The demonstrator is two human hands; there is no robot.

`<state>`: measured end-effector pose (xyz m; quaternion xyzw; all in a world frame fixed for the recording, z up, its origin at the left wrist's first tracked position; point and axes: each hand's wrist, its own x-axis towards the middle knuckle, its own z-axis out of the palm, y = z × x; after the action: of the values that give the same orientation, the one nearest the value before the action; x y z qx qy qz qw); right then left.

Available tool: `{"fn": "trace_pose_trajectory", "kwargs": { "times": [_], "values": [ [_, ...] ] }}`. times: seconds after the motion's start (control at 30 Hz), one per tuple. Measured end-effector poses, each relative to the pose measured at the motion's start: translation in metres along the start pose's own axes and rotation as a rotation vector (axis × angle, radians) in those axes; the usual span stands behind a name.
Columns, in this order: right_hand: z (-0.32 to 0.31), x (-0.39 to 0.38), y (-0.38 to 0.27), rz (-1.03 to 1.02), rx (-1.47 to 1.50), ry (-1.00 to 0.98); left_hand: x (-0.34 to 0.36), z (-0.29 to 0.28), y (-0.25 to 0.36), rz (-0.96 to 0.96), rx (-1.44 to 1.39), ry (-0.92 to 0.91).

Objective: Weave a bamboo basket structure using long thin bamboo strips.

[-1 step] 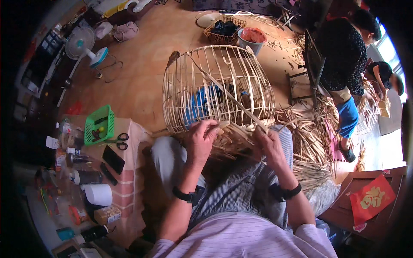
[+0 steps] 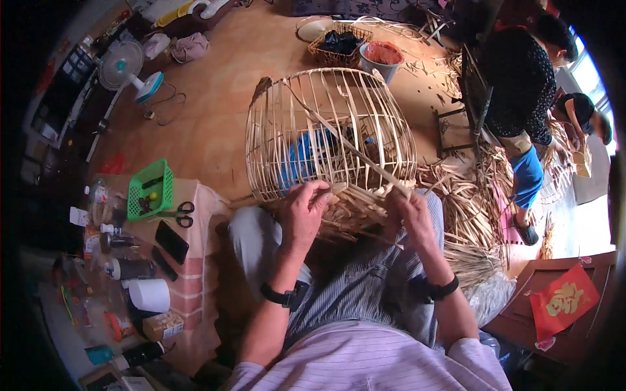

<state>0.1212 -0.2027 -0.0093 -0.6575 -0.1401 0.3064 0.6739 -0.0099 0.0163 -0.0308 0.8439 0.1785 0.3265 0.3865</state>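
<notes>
A large openwork basket point(image 2: 332, 98) woven from pale bamboo-like strips lies on its side in front of my knees. My left hand point(image 2: 305, 212) is closed in a pinch at the basket's near edge, with thumb and fingertips on the pale weave there. My right hand point(image 2: 409, 218) pinches a long flat strip point(image 2: 345, 144), which slants up and left across the basket. Between the hands, several loose strip ends point(image 2: 358, 202) stick out from the near edge. Something blue point(image 2: 297, 159) shows through the ribs.
Heaps of loose strips point(image 2: 456, 195) lie to the right, where a person point(image 2: 521, 85) works. On the left, a covered table holds a green basket point(image 2: 163, 186), scissors point(image 2: 185, 215), a phone point(image 2: 171, 241) and bottles. A fan point(image 2: 124, 65) and a bucket point(image 2: 381, 58) stand farther off.
My right hand has shifted slightly, carrying its end of the strip a little. My left hand and the basket look the same.
</notes>
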Motion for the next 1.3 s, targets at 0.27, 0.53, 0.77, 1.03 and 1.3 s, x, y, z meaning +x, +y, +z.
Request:
{"fn": "trace_pose_trajectory", "kwargs": {
  "times": [0.27, 0.53, 0.77, 1.03, 1.3],
  "values": [
    [0.010, 0.028, -0.029, -0.047, 0.198, -0.010, 0.009, -0.009, 0.018, 0.192, 0.186, -0.073],
    [0.014, 0.030, -0.009, -0.106, 0.365, -0.158, 0.016, -0.005, 0.028, -0.056, 0.057, -0.225],
    [0.007, 0.035, -0.021, -0.542, -0.613, -0.026, 0.022, -0.005, 0.034, -0.087, 0.021, -0.243],
    [-0.002, 0.039, -0.029, -0.385, -0.705, -0.036, 0.026, -0.003, 0.031, -0.090, 0.061, -0.292],
    [-0.008, 0.000, -0.028, -0.159, -0.547, -0.106, 0.032, -0.013, 0.026, -0.131, 0.007, -0.358]
  ]
}}
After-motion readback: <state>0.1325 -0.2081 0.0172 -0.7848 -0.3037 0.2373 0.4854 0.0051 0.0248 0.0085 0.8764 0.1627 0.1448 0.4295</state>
